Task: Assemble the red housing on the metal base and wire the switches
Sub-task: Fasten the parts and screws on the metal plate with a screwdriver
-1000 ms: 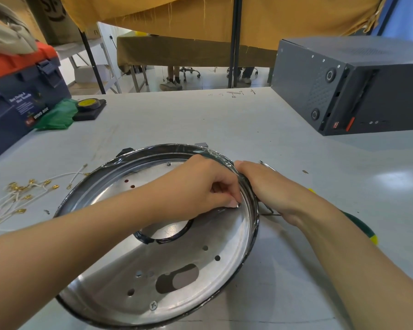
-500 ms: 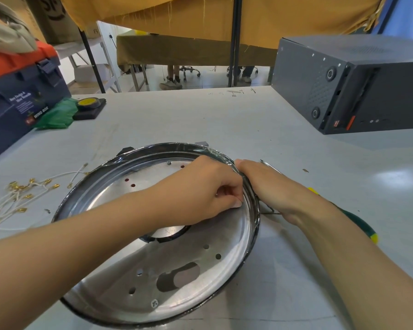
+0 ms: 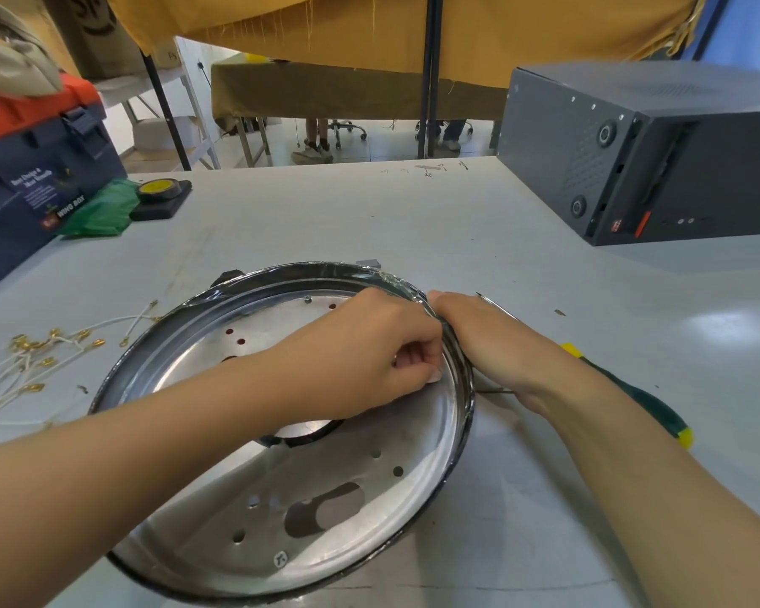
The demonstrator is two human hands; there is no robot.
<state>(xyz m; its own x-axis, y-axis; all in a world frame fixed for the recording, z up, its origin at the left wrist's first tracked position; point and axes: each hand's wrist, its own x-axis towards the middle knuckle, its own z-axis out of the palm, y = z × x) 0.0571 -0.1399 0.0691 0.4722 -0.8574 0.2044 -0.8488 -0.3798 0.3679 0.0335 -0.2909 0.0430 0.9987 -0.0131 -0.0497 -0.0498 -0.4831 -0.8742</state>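
Pale grey table (image 3: 413, 221) fills most of the shot, and the biggest thing on it is the shiny metal base (image 3: 325, 498), a round pan-shaped piece with holes punched in it, sitting lower centre of the frame with a dark rim and some clear plastic film crinkled along its upper right edge. Upper right there's a dark grey computer case (image 3: 641, 155) lying on its side, and at the left edge a navy toolbox (image 3: 31, 177) with an orange lid. Next to that is a green bag (image 3: 102, 208) and a yellow roll of tape (image 3: 161, 188) on a little black block. The left hand (image 3: 369, 353) reaches inside the pan with its fingers curled tight, pinching something small and pale right against the inner right wall, can't tell what it is. The right hand (image 3: 488, 340) is just outside the rim, fingers hooked over the edge and gripping it. A green and yellow screwdriver (image 3: 632, 397) lies under the right forearm. Mid left, a tangle of white wires (image 3: 40, 357) with gold terminals sits loose on the table, well apart from the pan.
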